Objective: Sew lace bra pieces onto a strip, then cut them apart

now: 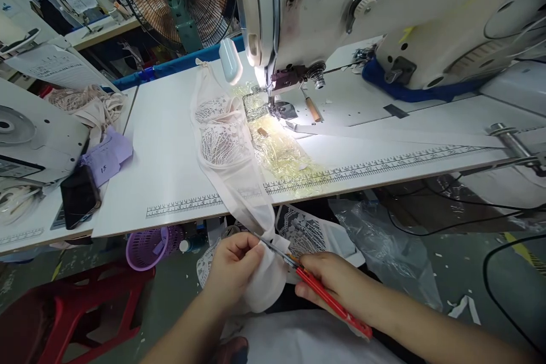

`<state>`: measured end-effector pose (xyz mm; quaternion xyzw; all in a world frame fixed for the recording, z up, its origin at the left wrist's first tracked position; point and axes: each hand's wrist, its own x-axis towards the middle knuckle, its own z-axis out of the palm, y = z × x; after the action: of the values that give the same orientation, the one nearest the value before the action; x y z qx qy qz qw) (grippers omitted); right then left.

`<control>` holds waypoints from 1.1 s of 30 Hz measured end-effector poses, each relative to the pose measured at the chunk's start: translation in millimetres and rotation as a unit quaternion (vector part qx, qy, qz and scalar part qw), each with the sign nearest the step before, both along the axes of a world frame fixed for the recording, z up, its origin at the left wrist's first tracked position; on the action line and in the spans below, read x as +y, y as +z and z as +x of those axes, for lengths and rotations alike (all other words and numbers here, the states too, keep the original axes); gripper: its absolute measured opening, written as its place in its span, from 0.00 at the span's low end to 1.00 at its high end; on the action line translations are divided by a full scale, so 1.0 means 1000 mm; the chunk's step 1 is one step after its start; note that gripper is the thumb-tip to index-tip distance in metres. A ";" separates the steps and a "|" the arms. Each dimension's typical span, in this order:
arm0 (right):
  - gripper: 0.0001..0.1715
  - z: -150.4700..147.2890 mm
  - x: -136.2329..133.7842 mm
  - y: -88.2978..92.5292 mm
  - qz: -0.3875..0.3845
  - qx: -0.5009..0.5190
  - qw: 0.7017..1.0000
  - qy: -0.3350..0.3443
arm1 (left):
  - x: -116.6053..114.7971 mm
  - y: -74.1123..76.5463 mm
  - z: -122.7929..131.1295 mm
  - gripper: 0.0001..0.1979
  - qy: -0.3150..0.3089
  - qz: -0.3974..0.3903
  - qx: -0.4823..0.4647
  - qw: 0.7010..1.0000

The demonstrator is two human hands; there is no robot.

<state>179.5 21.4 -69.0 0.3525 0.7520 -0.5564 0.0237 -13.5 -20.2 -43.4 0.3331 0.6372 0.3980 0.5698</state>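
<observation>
A white lace bra lies stretched over the table's front edge, its near end hanging toward my lap. My left hand is closed, pinching the fabric of that hanging end between thumb and fingers. Red-handled snips sit in my right hand, their metal blades reaching left across the bra fabric beside my left fingertips. Whether the blades are closed on the fabric, I cannot tell. More white lace pieces rest below the table edge, partly hidden behind my hands.
A sewing machine with a lit needle area stands over the white table. Behind it is a fan. At left lie a black phone and purple paper. Below are a purple basket and a red stool.
</observation>
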 end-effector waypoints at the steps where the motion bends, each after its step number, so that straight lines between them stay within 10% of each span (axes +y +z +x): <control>1: 0.22 0.001 0.000 -0.002 0.003 0.006 1.000 -0.009 | 0.000 0.001 0.000 0.16 -0.005 -0.001 0.003 1.000; 12: 0.18 0.014 0.024 0.016 0.035 0.182 0.980 -0.072 | -0.001 0.004 0.003 0.17 -0.050 0.018 -0.025 0.998; 26: 0.21 0.005 0.024 0.030 0.059 0.118 0.990 -0.043 | 0.000 0.007 0.004 0.15 -0.093 0.077 0.027 0.992; 33: 0.17 -0.004 0.017 0.025 -0.005 0.152 0.977 -0.152 | 0.000 0.008 0.011 0.11 -0.156 0.151 0.154 0.964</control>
<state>175.7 38.8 -44.2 0.3737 0.6817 -0.6043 -0.1744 -2.8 -20.0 -35.4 0.5673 0.5901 0.3397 0.4632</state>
